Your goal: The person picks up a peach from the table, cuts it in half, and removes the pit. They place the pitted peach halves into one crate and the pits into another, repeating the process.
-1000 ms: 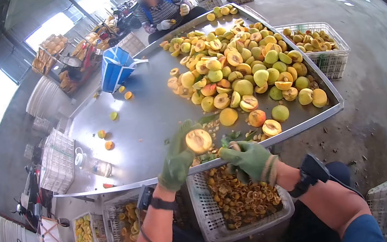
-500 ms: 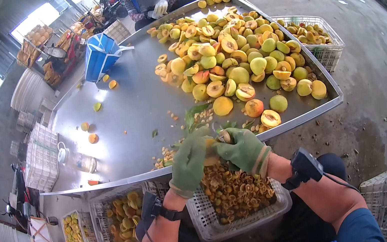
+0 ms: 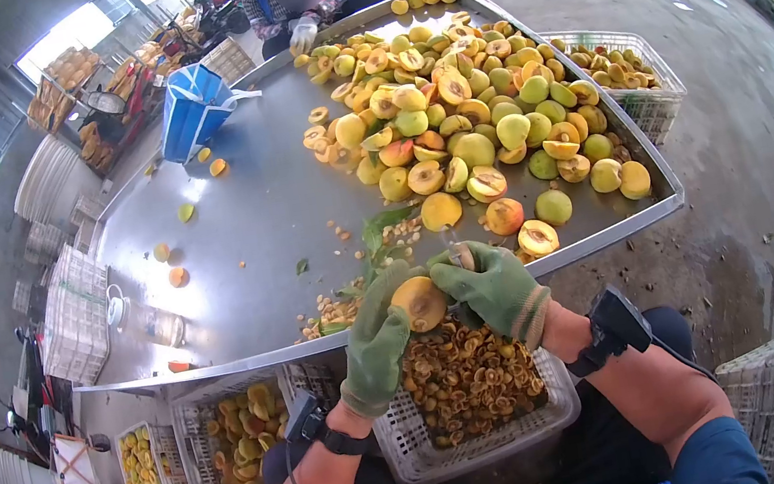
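My left hand [image 3: 377, 340], in a green glove, grips a halved yellow peach [image 3: 419, 304] with its cut face showing. My right hand [image 3: 494, 291], gloved the same way, is closed round a small hand tool [image 3: 459, 253]; a light-coloured end and a bit of metal stick out, and the rest is hidden. Both hands are close together over a plastic crate [image 3: 487, 459] of brown pit shells [image 3: 471, 386]. Just beyond them, pale kernels [image 3: 332, 309] and green leaves [image 3: 375, 229] lie on the metal table [image 3: 260, 272].
Whole and halved peaches [image 3: 467, 108] are heaped on the table's right. A blue bag [image 3: 189, 111] and a clear jug [image 3: 151, 320] stand to the left. Fruit crates [image 3: 236, 438] flank the table. Across it, a person's gloved hand [image 3: 304, 34] rests near the heap.
My left hand has turned and lowered slightly, bringing the peach half's cut face into view. My right hand has shifted a little away from it. The person opposite has reached onto the table.
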`<state>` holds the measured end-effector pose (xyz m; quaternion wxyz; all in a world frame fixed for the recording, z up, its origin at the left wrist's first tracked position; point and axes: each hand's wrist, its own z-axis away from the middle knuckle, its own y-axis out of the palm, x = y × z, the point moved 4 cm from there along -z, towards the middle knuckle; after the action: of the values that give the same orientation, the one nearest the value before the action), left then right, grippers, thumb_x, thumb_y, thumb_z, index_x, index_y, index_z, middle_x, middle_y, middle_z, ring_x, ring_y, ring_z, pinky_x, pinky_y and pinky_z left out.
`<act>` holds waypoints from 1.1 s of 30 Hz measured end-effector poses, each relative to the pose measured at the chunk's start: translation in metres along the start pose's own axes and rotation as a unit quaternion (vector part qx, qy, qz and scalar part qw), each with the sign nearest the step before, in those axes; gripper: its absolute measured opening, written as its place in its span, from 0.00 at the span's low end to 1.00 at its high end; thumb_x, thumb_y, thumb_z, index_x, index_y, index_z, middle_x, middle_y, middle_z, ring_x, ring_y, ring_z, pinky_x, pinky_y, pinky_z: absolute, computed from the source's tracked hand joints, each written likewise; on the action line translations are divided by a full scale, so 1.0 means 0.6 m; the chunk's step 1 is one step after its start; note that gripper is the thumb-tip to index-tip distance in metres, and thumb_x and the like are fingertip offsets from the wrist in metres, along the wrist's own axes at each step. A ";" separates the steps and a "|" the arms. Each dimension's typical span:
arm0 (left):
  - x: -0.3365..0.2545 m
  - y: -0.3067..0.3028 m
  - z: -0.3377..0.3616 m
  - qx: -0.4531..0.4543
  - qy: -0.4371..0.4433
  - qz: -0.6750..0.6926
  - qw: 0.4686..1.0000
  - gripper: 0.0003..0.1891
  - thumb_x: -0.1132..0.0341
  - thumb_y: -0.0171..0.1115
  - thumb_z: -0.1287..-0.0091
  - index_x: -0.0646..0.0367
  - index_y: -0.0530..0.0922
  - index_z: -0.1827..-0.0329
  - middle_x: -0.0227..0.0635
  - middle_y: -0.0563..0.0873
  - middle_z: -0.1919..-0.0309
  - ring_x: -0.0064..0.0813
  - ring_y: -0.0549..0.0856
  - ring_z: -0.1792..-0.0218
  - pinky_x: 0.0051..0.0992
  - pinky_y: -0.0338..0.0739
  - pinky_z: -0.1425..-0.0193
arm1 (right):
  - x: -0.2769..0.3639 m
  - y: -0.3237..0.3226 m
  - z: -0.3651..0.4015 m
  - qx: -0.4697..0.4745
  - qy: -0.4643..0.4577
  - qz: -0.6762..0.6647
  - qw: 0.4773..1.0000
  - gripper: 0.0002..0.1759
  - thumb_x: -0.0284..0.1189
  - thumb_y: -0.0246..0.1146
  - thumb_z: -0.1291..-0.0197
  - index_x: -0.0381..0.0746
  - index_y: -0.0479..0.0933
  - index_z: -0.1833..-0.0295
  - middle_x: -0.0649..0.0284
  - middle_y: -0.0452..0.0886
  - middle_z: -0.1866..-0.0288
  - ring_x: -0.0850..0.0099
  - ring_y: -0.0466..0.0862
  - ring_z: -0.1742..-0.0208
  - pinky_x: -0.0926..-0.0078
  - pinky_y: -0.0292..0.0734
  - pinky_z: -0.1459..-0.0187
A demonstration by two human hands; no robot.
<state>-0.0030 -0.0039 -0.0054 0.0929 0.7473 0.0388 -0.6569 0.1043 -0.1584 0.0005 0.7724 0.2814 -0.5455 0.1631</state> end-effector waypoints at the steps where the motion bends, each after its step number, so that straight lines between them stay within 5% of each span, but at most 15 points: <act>1: -0.003 0.000 0.001 -0.006 0.007 -0.013 1.000 0.28 0.65 0.53 0.20 0.67 0.64 0.20 0.43 0.75 0.26 0.34 0.74 0.26 0.35 0.66 0.19 | 0.004 0.002 0.003 -0.003 -0.044 0.069 0.997 0.13 0.36 0.71 0.34 0.36 0.80 0.56 0.68 0.81 0.66 0.80 0.79 0.66 0.76 0.78 0.65; 6: -0.012 0.011 0.009 -0.035 -0.003 0.007 0.999 0.28 0.64 0.55 0.20 0.64 0.64 0.19 0.42 0.76 0.27 0.36 0.75 0.26 0.38 0.67 0.19 | 0.005 0.017 0.036 0.007 -0.234 0.253 0.939 0.23 0.36 0.73 0.37 0.35 0.79 0.43 0.56 0.87 0.56 0.65 0.88 0.55 0.66 0.82 0.52; 9: -0.009 0.007 0.008 -0.027 -0.001 0.094 0.995 0.28 0.60 0.54 0.18 0.63 0.65 0.19 0.41 0.77 0.29 0.35 0.79 0.30 0.35 0.77 0.28 | 0.019 0.016 0.044 0.108 -0.238 0.286 0.922 0.26 0.35 0.73 0.36 0.36 0.76 0.37 0.50 0.88 0.52 0.56 0.89 0.51 0.63 0.82 0.50; 15: -0.014 0.011 0.016 0.000 -0.083 0.135 0.987 0.26 0.53 0.50 0.16 0.61 0.69 0.23 0.40 0.80 0.33 0.32 0.86 0.43 0.27 0.87 0.54 | 0.004 0.003 0.037 0.103 -0.182 0.244 0.947 0.20 0.33 0.70 0.33 0.37 0.78 0.40 0.50 0.87 0.54 0.55 0.88 0.54 0.62 0.80 0.52; 18: -0.017 0.005 0.016 -0.013 -0.097 0.094 0.991 0.26 0.51 0.48 0.15 0.61 0.71 0.25 0.40 0.83 0.36 0.31 0.85 0.42 0.29 0.86 0.47 | -0.004 0.007 0.039 0.108 -0.148 0.289 0.940 0.19 0.35 0.70 0.34 0.38 0.79 0.43 0.49 0.87 0.55 0.55 0.87 0.56 0.60 0.80 0.54; 21: -0.008 -0.001 0.012 0.000 0.055 -0.092 0.994 0.27 0.50 0.45 0.15 0.60 0.71 0.25 0.40 0.83 0.37 0.32 0.85 0.40 0.32 0.83 0.38 | -0.004 0.012 0.044 0.114 -0.140 0.290 0.940 0.18 0.37 0.70 0.35 0.38 0.80 0.45 0.46 0.87 0.56 0.50 0.87 0.55 0.57 0.80 0.53; 24: 0.008 0.005 0.017 -0.073 -0.056 0.139 0.986 0.27 0.50 0.45 0.15 0.61 0.70 0.24 0.42 0.82 0.36 0.34 0.83 0.37 0.35 0.79 0.31 | -0.007 0.019 0.055 0.075 -0.218 0.399 0.887 0.14 0.32 0.70 0.36 0.38 0.79 0.49 0.51 0.85 0.63 0.54 0.85 0.63 0.59 0.79 0.60; 27: 0.008 0.013 0.017 -0.078 -0.039 0.138 0.987 0.28 0.50 0.45 0.15 0.61 0.69 0.23 0.43 0.82 0.35 0.36 0.83 0.35 0.36 0.78 0.30 | -0.002 0.025 0.070 0.064 -0.246 0.428 0.867 0.12 0.32 0.68 0.36 0.38 0.78 0.52 0.47 0.84 0.63 0.43 0.84 0.60 0.53 0.77 0.60; 33: 0.001 0.023 0.019 -0.006 -0.023 0.110 0.994 0.29 0.49 0.45 0.15 0.62 0.68 0.23 0.44 0.83 0.37 0.34 0.83 0.36 0.36 0.77 0.29 | -0.014 0.022 0.067 0.093 -0.192 0.411 0.886 0.14 0.34 0.67 0.37 0.38 0.78 0.51 0.46 0.86 0.60 0.40 0.85 0.56 0.49 0.79 0.56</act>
<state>-0.0114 -0.0198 -0.0060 0.1695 0.7313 -0.0420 -0.6594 0.0636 -0.1725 0.0058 0.4869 0.1280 -0.7322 0.4588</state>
